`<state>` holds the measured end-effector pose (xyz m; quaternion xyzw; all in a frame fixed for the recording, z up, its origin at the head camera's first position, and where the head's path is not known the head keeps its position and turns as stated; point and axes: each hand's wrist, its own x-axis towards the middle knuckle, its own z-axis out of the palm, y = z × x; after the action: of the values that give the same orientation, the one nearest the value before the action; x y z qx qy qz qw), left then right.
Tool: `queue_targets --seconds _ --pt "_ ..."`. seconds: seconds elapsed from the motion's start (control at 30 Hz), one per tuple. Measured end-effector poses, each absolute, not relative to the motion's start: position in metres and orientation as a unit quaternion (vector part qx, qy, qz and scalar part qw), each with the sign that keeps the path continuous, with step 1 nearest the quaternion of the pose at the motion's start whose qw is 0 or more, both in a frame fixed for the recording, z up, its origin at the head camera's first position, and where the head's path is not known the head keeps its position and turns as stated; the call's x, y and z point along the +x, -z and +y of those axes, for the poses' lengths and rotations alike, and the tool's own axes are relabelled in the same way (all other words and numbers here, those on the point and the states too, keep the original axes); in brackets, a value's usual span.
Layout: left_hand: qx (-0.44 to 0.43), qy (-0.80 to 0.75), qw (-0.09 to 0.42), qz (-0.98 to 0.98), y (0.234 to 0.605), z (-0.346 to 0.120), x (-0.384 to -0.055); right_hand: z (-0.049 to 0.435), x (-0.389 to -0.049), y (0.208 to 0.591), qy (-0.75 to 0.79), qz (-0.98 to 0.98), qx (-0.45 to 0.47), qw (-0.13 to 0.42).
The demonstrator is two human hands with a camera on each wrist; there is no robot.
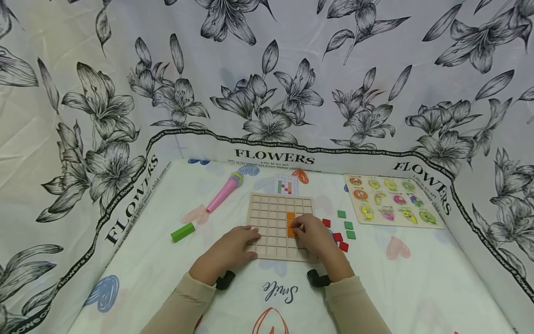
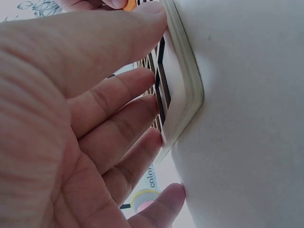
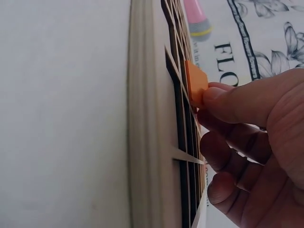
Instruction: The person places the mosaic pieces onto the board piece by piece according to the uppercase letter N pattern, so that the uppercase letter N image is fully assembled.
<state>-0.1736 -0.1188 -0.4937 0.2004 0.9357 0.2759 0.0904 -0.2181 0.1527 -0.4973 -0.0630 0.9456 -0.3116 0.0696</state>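
Note:
A wooden grid board (image 1: pixel 267 218) lies in front of me, with a column of orange tiles (image 1: pixel 290 215) right of its middle. My right hand (image 1: pixel 313 234) is over the board's right half. Its thumb and forefinger pinch an orange square tile (image 3: pixel 196 83), tilted close against the grid in the right wrist view; the other fingers curl loosely below. At the board's left edge rests my left hand (image 1: pixel 231 248), fingers extended. In the left wrist view its thumb (image 2: pixel 137 33) and fingertips lie along the board's rim.
Several red (image 1: pixel 327 223) and green tiles (image 1: pixel 342 214) lie right of the board. Behind it sits a small colored pattern card (image 1: pixel 286 185). A pink toy microphone (image 1: pixel 221 195) and a green block (image 1: pixel 182 233) are on the left, a fruit puzzle board (image 1: pixel 392 202) at the right.

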Motion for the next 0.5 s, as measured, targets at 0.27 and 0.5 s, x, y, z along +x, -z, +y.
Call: queue_targets --seconds 0.27,0.5 --pt "0.204 -0.269 0.087 0.937 0.491 -0.1172 -0.1739 0.1541 -0.219 0.5007 0.308 0.946 -0.078 0.065" --pt "0.197 -0.272 0.089 0.938 0.4891 -0.1157 -0.1732 0.154 -0.2189 0.5007 0.307 0.946 -0.084 0.06"
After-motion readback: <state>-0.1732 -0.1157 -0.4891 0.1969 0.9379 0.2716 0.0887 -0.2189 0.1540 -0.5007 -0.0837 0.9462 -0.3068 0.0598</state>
